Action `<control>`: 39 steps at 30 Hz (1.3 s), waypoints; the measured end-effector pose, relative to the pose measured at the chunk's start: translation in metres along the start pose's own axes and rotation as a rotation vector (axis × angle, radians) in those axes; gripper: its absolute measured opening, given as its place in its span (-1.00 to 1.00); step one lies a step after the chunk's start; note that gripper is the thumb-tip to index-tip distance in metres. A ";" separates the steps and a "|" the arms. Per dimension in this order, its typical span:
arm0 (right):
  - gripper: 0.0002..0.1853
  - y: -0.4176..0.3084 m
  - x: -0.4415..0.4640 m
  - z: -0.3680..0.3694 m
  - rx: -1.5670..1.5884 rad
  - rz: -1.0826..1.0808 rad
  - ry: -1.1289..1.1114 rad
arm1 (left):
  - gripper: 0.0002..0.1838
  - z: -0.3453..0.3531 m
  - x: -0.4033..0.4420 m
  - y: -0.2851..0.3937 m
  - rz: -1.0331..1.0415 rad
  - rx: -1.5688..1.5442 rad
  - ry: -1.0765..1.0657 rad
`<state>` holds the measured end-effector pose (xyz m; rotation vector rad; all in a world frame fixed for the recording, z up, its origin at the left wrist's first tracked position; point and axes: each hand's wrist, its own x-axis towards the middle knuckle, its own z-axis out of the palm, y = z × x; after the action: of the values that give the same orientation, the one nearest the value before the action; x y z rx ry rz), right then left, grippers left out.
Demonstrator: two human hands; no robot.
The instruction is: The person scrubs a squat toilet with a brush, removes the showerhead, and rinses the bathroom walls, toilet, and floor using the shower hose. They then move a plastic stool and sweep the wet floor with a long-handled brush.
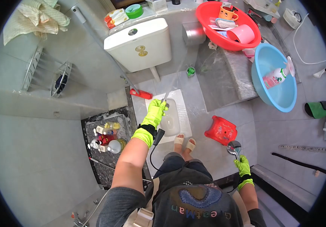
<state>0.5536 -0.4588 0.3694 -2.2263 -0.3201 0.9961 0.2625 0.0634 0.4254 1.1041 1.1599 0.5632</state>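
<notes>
My left hand [156, 112], in a yellow-green rubber glove, is closed above the squat toilet [171, 126]. From its fingers a thin, greyish, stick-like streak [167, 92] runs up and away, too faint for me to name. Low on the right, my right hand [243, 166], gloved the same way, grips the handle of a shiny metal ladle [234, 148]. The ladle's round bowl is beside the red plastic stool [221, 130]. Just beyond the toilet's far left corner lies a red brush head [141, 94] on a long grey pole.
A white cistern [138, 39] hangs on the wall ahead. At the right, a red basin [208, 32] holds cups, and a blue basin [278, 100] holds a pump bottle [274, 78]. Several bottles [114, 146] stand on a dark tray-like floor [91, 170] at left. A small green-filled cup [190, 71] is near the wall.
</notes>
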 end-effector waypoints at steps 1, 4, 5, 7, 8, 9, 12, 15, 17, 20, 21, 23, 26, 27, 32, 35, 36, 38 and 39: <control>-0.46 0.008 0.003 -0.001 -0.013 -0.022 0.007 | -0.83 0.001 -0.002 -0.002 -0.024 0.002 -0.017; -0.50 -0.009 -0.012 -0.001 0.046 0.034 -0.028 | -0.87 0.006 -0.007 -0.010 -0.070 0.020 -0.071; -0.52 -0.010 -0.016 0.001 0.045 0.039 -0.029 | -0.85 0.008 -0.009 -0.013 -0.065 0.014 -0.079; -0.56 -0.014 -0.024 0.000 0.044 0.047 -0.031 | -0.80 0.013 -0.013 -0.020 -0.053 0.001 -0.096; -0.60 -0.016 -0.025 0.000 -0.042 0.022 -0.054 | -0.79 0.015 -0.014 -0.025 -0.066 0.002 -0.111; -0.58 -0.019 -0.027 -0.003 -0.032 0.053 -0.069 | -0.79 0.017 -0.015 -0.029 -0.079 0.004 -0.126; -0.53 -0.026 -0.034 -0.004 0.016 0.129 -0.080 | -0.78 0.022 -0.024 -0.027 -0.087 -0.006 -0.164; -0.51 -0.030 -0.036 -0.006 0.045 0.145 -0.085 | -0.78 0.023 -0.029 -0.021 -0.095 0.001 -0.209; -0.50 -0.032 -0.034 -0.004 -0.002 0.122 -0.037 | -0.79 0.024 -0.030 -0.017 -0.093 -0.010 -0.234; -0.50 -0.037 -0.033 -0.005 -0.039 0.102 -0.037 | -0.80 0.026 -0.036 -0.011 -0.079 -0.048 -0.261; -0.51 -0.041 -0.033 -0.006 -0.045 0.097 -0.050 | -0.80 0.026 -0.037 -0.009 -0.076 -0.052 -0.272; -0.53 -0.046 -0.032 -0.004 -0.069 0.087 -0.054 | -0.80 0.025 -0.039 -0.003 -0.072 -0.056 -0.284; -0.54 -0.046 -0.031 -0.003 -0.085 0.074 -0.067 | -0.82 0.026 -0.039 0.002 -0.074 -0.074 -0.279; -0.54 -0.044 -0.029 -0.003 -0.088 0.070 -0.073 | -0.82 0.027 -0.038 0.002 -0.074 -0.091 -0.270; -0.50 -0.044 -0.031 -0.001 -0.119 0.066 -0.040 | -0.84 0.031 -0.039 0.008 -0.095 -0.128 -0.302; -0.49 -0.047 -0.033 0.004 -0.114 0.038 -0.019 | -0.85 0.031 -0.041 0.002 -0.099 -0.093 -0.336; -0.49 -0.046 -0.033 0.004 -0.115 0.023 -0.013 | -0.85 0.031 -0.041 -0.002 -0.103 -0.060 -0.341; -0.50 -0.047 -0.036 0.005 -0.071 0.051 -0.022 | -0.84 0.029 -0.042 -0.009 -0.106 -0.006 -0.364; -0.50 -0.049 -0.037 0.007 -0.049 0.065 -0.026 | -0.84 0.026 -0.043 -0.013 -0.105 0.015 -0.384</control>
<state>0.5259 -0.4367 0.4195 -2.2824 -0.2873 1.0626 0.2695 0.0123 0.4324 1.0995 0.8814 0.2456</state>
